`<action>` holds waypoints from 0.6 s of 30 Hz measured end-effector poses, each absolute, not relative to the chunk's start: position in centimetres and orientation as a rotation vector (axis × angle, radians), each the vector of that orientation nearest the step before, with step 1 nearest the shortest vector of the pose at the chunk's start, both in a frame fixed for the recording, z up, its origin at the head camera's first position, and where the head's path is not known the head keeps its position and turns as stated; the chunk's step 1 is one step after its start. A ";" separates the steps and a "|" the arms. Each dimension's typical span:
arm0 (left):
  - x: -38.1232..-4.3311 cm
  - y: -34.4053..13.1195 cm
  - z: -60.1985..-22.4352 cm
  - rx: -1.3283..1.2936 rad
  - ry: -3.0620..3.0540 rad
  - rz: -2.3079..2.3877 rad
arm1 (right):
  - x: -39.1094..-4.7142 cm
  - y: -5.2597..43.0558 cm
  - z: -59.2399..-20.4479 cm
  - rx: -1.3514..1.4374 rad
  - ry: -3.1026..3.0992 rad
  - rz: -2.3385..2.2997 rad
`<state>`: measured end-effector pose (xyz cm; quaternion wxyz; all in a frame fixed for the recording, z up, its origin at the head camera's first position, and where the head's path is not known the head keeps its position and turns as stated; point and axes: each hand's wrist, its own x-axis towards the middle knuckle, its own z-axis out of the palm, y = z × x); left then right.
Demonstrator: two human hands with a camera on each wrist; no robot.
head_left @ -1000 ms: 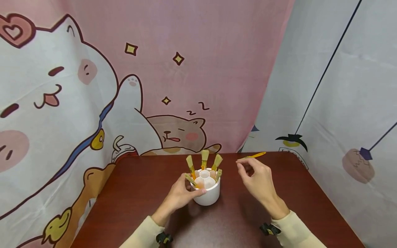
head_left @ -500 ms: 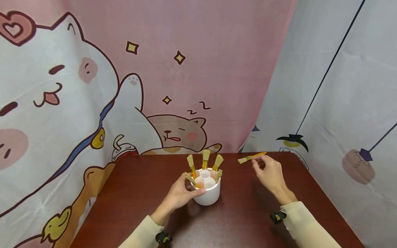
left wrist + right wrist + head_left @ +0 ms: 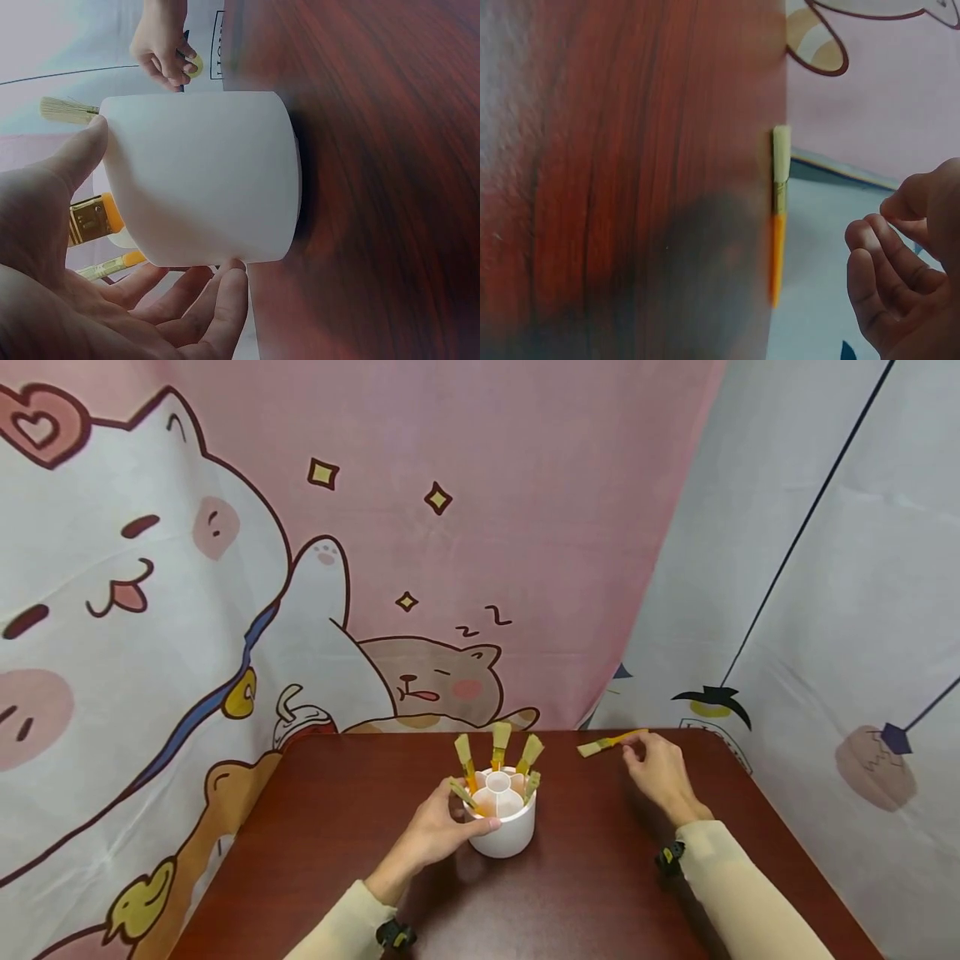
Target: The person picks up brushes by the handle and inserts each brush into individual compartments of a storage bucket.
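In the head view a round white brush pot (image 3: 508,842) with a compartmented top stands mid-table. My left hand (image 3: 435,828) holds it from the left, thumb across the near side and fingers round behind. Several brushes with pale bristles, such as the middle one (image 3: 500,743), fan out of the pot. Another flat paintbrush (image 3: 596,747) with a yellow-orange handle lies near the table's far edge. Beside its handle is my right hand (image 3: 663,772). In the right wrist view this hand (image 3: 907,277) has bent fingers with nothing between them, apart from the brush (image 3: 778,232).
The dark red wooden table (image 3: 337,827) ends at the back against a printed cloth (image 3: 570,568) with cartoon animals. A pale grey cloth (image 3: 825,610) hangs at the right side. Each wrist wears a small dark device.
My right hand has moved to the right, from before the brush's bristle end to beside its handle, uncovering the bristles. My left hand still holds the pot in the same place.
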<state>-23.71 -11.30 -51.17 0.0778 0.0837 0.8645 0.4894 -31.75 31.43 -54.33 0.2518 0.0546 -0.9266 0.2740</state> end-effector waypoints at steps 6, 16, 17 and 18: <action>-23.7 -11.1 -51.2 0.247 2.592 1.462 | -32.9 32.2 -55.2 0.167 -2.619 0.739; -23.6 -11.1 -51.1 0.245 2.592 1.449 | -34.7 32.7 -56.2 0.292 -2.774 0.653; -23.6 -11.1 -51.1 0.244 2.593 1.449 | -34.9 32.8 -56.2 0.310 -2.787 0.640; -23.6 -11.1 -51.1 0.245 2.592 1.451 | -35.0 32.8 -56.2 0.324 -2.796 0.630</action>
